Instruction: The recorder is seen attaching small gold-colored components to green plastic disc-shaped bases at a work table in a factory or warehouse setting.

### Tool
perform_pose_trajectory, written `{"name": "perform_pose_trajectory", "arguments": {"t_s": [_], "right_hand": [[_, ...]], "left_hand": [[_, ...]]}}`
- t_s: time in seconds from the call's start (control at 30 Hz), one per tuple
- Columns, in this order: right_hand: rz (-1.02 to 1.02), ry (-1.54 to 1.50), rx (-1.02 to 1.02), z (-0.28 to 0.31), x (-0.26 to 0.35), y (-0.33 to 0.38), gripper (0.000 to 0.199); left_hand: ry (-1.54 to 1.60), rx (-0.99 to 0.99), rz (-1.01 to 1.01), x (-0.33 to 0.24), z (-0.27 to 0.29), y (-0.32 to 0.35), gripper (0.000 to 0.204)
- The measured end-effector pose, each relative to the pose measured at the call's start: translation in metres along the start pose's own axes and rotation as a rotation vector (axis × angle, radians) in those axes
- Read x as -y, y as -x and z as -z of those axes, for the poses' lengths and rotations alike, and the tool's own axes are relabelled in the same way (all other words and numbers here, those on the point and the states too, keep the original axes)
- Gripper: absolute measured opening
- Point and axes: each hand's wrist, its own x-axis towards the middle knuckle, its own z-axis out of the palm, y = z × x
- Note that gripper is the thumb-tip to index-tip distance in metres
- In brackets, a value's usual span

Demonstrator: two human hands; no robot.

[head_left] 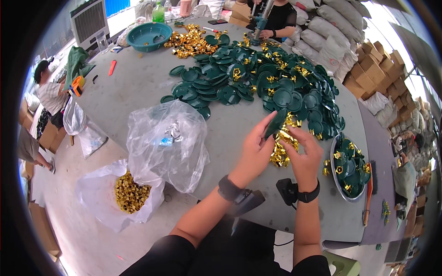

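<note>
My left hand is closed on a dark green plastic disc, held on edge above the table between thumb and fingers. Facing it, my right hand has its thumb and fingertips drawn together close to the disc. Shiny gold pieces lie right behind those fingertips, so I cannot make out what they pinch. Just beyond both hands is a small heap of gold crown-shaped pieces. A large pile of green discs, with gold pieces scattered over it, spreads behind. Each wrist wears a black band with a device.
An oval metal tray of green and gold parts stands at right, beside a wooden-handled brush. At left are a clear plastic bag and an open white sack of gold bits. A teal basin and co-worker are across the table.
</note>
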Motion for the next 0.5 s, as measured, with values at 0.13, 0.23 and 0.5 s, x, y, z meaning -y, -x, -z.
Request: {"name": "perform_pose_trajectory", "arguments": {"t_s": [0.13, 0.23, 0.5], "right_hand": [[-0.145, -0.158, -0.068, 0.011, 0.014, 0.015, 0.031], [-0.201, -0.231, -0.119, 0.020, 0.019, 0.027, 0.032], [-0.321, -0.623, -0.222, 0.040, 0.030, 0.051, 0.039]], "left_hand": [[-0.127, -0.024, 0.018, -0.016, -0.018, 0.019, 0.047], [-0.272, -0.016, 0.062, -0.031, -0.027, 0.030, 0.045], [-0.399, 0.080, -0.091, -0.045, -0.049, 0.045, 0.046]]}}
